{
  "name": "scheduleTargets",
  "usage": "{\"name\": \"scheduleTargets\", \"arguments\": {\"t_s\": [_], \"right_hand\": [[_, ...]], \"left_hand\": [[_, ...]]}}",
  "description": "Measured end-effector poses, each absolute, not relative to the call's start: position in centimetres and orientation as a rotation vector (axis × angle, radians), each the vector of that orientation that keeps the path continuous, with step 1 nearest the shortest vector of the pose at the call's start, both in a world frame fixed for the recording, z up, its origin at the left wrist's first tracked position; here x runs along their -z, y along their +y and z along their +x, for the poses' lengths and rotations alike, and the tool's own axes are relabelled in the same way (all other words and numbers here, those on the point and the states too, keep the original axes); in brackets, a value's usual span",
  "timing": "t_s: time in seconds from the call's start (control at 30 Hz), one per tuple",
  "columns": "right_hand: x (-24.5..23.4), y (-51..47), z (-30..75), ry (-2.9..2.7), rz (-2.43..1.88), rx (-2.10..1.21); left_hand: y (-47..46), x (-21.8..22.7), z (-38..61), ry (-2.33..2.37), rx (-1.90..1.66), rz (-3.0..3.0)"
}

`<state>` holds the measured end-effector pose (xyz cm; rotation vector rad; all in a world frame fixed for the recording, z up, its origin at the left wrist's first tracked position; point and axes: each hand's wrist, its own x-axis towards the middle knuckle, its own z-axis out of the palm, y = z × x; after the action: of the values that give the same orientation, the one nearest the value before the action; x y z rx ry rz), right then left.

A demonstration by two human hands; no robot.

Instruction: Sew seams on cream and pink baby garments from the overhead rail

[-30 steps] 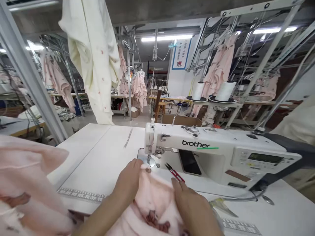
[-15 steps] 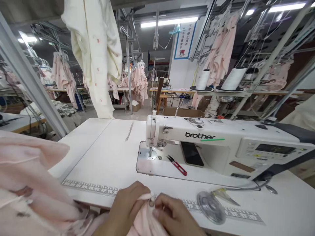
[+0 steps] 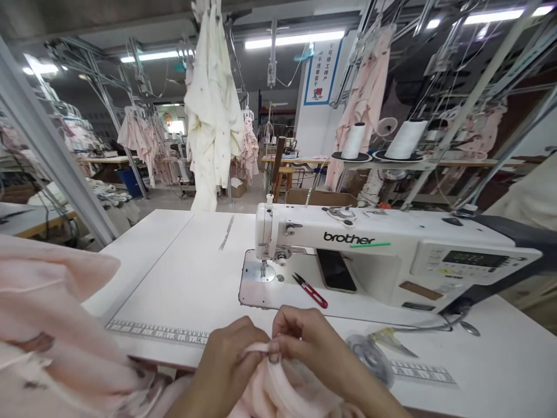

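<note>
Pink cloth [image 3: 282, 388] in front of the machine [image 3: 300, 232], bunched low at the near edge of the table [image 3: 187, 284], well apart from the foot [image 3: 263, 270] of the machine. Pinches a narrow folded edge of it in the left hand [image 3: 227, 361], between thumb and fingers. Grasps the same edge, just beside, in the right hand [image 3: 311, 341], fingers curled in, close to a small dark round mark; fastener or print, impossible to tell. Holds both grips almost together, probably for a short stretch kept firm and in plain sight. Lets the rest hang beneath in loose folds, presumably with only the edge needing a grip.

Red snips [image 3: 310, 289] right of the machine's foot, tips toward it, likely so angled for a quick reach. Phone [image 3: 336, 271] behind them, flat beneath the machine's arm, seemingly out of the cloth's way. Ruler [image 3: 159, 334] along the table edge in front of the machine, apparently there for checking lengths, partly hidden by the hands. Clear disc [image 3: 374, 356] right of it, near the right hand, purpose unclear. White cones [image 3: 406, 139] upright behind the machine, likely for thread to draw off from above.
</note>
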<state>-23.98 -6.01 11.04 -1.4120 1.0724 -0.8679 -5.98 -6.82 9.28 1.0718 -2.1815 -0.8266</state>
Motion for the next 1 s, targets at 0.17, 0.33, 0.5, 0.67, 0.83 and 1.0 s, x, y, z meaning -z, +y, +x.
{"name": "scheduleTargets", "arguments": {"t_s": [0.17, 0.33, 0.5, 0.67, 0.83, 1.0], "right_hand": [[-10.5, -8.4, -24.5, 0.813, -1.221, 0.682], [-8.2, -8.3, -22.2, 0.681, -0.841, 0.756], [-7.8, -7.5, -21.0, 0.694, -0.659, 0.758], [-9.0, -6.4, -22.0, 0.863, -1.016, 0.925], [-9.5, -3.9, -22.0, 1.396, -1.648, 0.999], [-9.6, -5.1, -22.0, 1.311, -1.739, 1.106]], "left_hand": [[-7.0, -9.0, -5.6, -2.215, 0.627, 0.83], [-6.8, -8.1, -5.4, -2.049, 0.412, 0.751], [-6.7, -7.0, -5.5, -2.044, 0.339, 0.704], [-7.1, -6.5, -5.4, -1.968, 0.549, 0.792], [-7.0, -6.8, -6.4, -1.72, 0.654, 1.06], [-7.6, -9.0, -6.8, -1.537, 1.073, 1.226]]}}
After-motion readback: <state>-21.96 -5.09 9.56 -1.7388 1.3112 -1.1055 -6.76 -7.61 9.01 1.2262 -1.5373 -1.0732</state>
